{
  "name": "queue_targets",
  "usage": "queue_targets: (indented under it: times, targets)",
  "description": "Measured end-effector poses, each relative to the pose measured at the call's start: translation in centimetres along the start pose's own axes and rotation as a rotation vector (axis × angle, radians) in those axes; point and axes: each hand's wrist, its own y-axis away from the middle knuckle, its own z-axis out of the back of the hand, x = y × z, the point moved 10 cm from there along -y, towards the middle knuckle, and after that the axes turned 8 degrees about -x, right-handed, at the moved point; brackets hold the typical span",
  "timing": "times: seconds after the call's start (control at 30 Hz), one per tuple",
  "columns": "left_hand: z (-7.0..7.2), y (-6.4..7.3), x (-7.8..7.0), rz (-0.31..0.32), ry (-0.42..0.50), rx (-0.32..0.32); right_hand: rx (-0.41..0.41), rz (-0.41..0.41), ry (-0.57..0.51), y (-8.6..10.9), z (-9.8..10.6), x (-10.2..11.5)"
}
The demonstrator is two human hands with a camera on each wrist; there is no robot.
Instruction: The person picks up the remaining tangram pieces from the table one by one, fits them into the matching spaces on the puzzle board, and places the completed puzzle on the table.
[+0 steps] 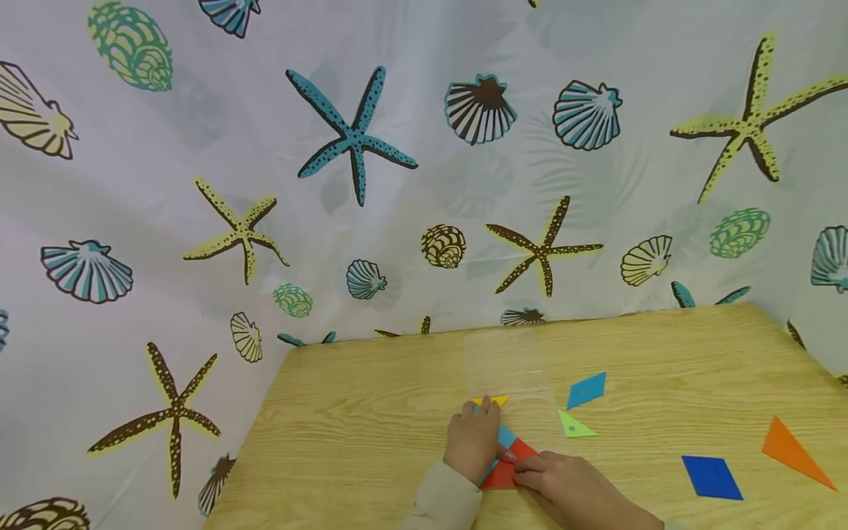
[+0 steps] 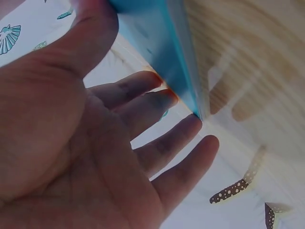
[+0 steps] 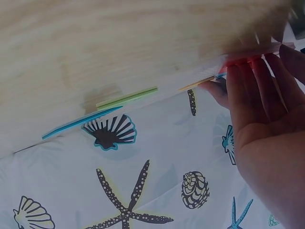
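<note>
My left hand (image 1: 472, 445) rests on a large light blue piece (image 1: 506, 436), its fingertips along the edge in the left wrist view and its thumb over the near part. Flat against the table, a red piece (image 1: 498, 480) adjoins the blue one. My right hand (image 1: 575, 487) presses the red piece with straight fingertips at its right side. Just beyond the left fingertips shows the tip of a yellow triangle (image 1: 501, 401). Much of the blue and red pieces is hidden under the hands.
A clear plastic strip (image 1: 506, 361) lies on the wooden table (image 1: 371, 397) under the pieces. To the right lie a blue parallelogram (image 1: 587, 390), a light green triangle (image 1: 575, 425), a dark blue square (image 1: 712, 477) and an orange triangle (image 1: 795, 453). A shell-print curtain (image 1: 411, 191) hangs behind.
</note>
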Motion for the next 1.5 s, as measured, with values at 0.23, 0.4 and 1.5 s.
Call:
queue_targets:
  times: [0.23, 0.4, 1.5]
  targets:
    - [0.6, 0.1, 0.0, -0.007, 0.010, -0.031, -0.022, 0.012, 0.022, 0.2, 0.4, 0.1]
    - [0.9, 0.1, 0.0, -0.004, 0.038, -0.044, -0.036, 0.027, -0.086, 0.8, 1.3, -0.1]
    - [0.3, 0.0, 0.3, -0.004, 0.090, -0.010, 0.373, -0.797, 0.025, 16.4, 8.3, -16.5]
